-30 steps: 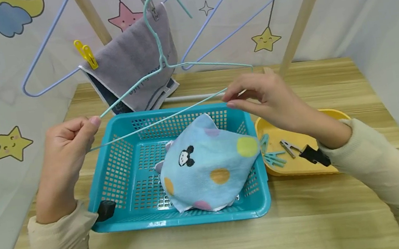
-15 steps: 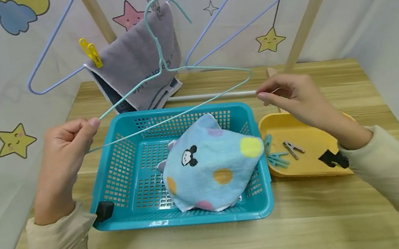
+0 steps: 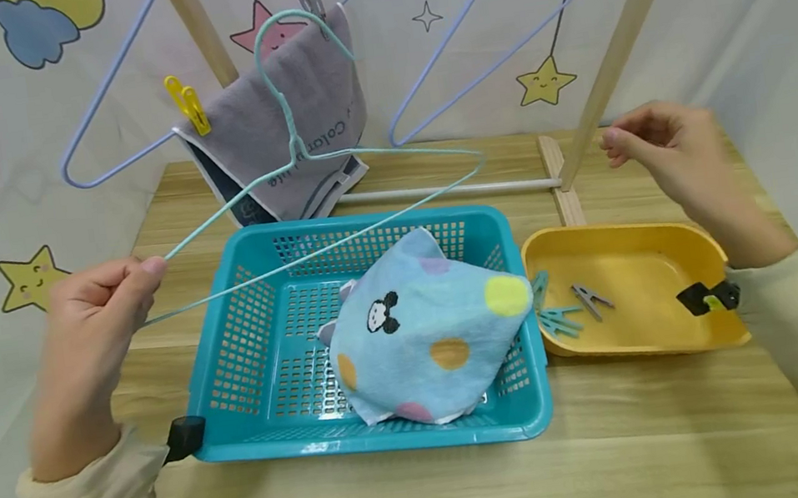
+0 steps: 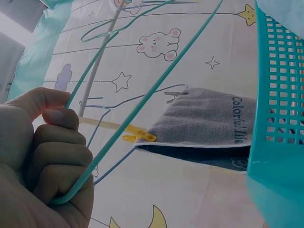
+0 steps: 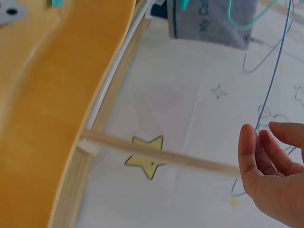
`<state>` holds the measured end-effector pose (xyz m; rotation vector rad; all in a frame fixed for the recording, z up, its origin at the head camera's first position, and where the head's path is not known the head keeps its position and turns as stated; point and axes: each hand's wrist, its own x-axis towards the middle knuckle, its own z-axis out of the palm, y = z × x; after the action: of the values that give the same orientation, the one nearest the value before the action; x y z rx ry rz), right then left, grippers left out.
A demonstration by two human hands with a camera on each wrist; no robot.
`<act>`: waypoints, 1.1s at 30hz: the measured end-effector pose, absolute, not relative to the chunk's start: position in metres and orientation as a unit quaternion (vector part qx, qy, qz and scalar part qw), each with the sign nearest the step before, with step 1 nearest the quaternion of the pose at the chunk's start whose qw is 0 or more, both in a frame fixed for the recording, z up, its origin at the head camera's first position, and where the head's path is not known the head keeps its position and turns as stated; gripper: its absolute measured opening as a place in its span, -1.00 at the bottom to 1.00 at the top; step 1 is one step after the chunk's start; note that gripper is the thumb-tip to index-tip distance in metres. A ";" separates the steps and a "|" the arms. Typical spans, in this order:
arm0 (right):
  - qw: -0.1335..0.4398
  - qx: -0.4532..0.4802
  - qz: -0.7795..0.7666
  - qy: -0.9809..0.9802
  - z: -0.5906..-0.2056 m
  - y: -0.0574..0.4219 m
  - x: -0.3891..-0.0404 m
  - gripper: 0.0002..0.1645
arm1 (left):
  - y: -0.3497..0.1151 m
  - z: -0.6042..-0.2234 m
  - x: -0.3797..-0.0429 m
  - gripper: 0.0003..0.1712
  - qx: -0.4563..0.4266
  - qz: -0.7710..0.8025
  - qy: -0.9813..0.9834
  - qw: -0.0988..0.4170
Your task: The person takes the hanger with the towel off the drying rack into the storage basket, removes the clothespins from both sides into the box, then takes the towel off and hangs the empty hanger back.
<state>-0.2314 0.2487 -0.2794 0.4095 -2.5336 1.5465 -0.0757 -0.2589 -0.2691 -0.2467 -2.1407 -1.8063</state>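
Note:
My left hand (image 3: 89, 340) holds one end of a mint-green wire hanger (image 3: 296, 149), which tilts above a teal basket (image 3: 372, 448). In the left wrist view, the fingers of this left hand (image 4: 47, 152) curl round the hanger's corner. Its hook points up and its far end hangs free. Inside the basket lies a light-blue spotted cloth (image 3: 416, 322), with grey bits of something showing at its left edge. My right hand (image 3: 674, 150) is raised above the back of a yellow tray (image 3: 646, 284). In the right wrist view, that right hand (image 5: 275, 171) has loosely bent fingers and holds nothing.
A grey towel (image 3: 267, 106) hangs from a periwinkle hanger behind the basket, held by a yellow clothespin (image 3: 187, 104) and a grey one. Mint clothespins (image 3: 560, 322) and a grey clothespin (image 3: 591, 299) lie in the tray. A wooden post (image 3: 625, 47) leans behind it.
My right hand has let go of the mint hanger and moved right, away from it. My left hand has shifted slightly left and down with the hanger.

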 end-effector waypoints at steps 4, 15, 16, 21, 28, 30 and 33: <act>0.074 0.095 0.549 -0.827 -0.275 0.257 -0.248 -0.68 | -0.265 -0.267 -0.070 -0.59 -0.094 -0.636 -0.748 0.163; 0.138 0.052 0.572 -0.807 -0.266 0.253 -0.283 -0.57 | -0.270 -0.260 -0.060 -0.57 -0.078 -0.640 -0.746 0.168; 0.141 0.055 0.576 -0.803 -0.265 0.251 -0.286 -0.56 | -0.270 -0.259 -0.060 -0.57 -0.076 -0.638 -0.748 0.170; 0.140 0.068 0.596 -0.787 -0.260 0.246 -0.298 -0.53 | -0.272 -0.258 -0.060 -0.58 -0.086 -0.645 -0.739 0.175; 0.106 0.090 0.691 -0.710 -0.252 0.238 -0.317 -0.49 | -0.268 -0.251 -0.061 -0.57 -0.025 -0.605 -0.773 0.190; 0.105 0.091 0.693 -0.708 -0.249 0.234 -0.321 -0.49 | -0.266 -0.247 -0.062 -0.57 -0.012 -0.583 -0.789 0.194; 0.111 0.088 0.713 -0.687 -0.244 0.229 -0.326 -0.48 | -0.263 -0.242 -0.064 -0.57 0.004 -0.549 -0.811 0.203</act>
<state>-0.3259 0.2290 -0.2436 0.2583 -2.0174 2.0943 -0.0639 -0.2629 -0.2416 0.0126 -2.2635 -1.5312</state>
